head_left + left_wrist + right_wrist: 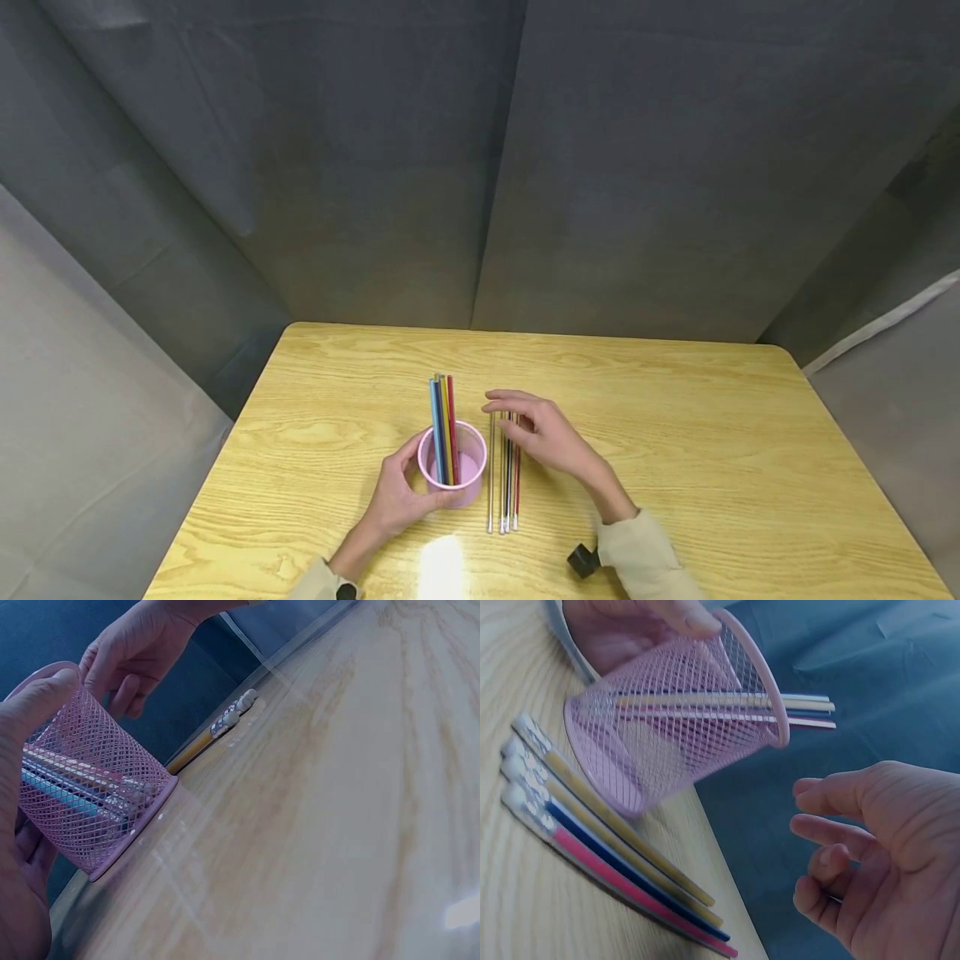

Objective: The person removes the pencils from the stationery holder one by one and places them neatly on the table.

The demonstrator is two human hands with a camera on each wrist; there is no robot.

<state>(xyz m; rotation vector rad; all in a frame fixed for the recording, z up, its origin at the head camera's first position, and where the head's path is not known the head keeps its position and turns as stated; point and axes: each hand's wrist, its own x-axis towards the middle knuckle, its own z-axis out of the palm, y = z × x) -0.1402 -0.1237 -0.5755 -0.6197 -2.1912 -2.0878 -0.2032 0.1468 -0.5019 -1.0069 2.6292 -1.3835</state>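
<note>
My left hand (395, 497) grips a pink mesh pencil cup (472, 493), fingers round its far left side and thumb at the near rim. Several pencils (444, 433), light blue, dark blue, yellow and red among them, stand in the cup and lean toward its left side. My right hand (553, 440) hovers over the far ends of more pencils (622, 832), with its fingers loosely bent and nothing between them. These pencils lie side by side on the table, right of the cup, their white eraser ends toward me. Yellow, dark blue and red ones show in the right wrist view.
The wooden table (712, 467) reaches out on both sides of the hands. Grey curtains (637, 183) hang behind its far edge and at the sides. A small black device (583, 561) is at the right sleeve.
</note>
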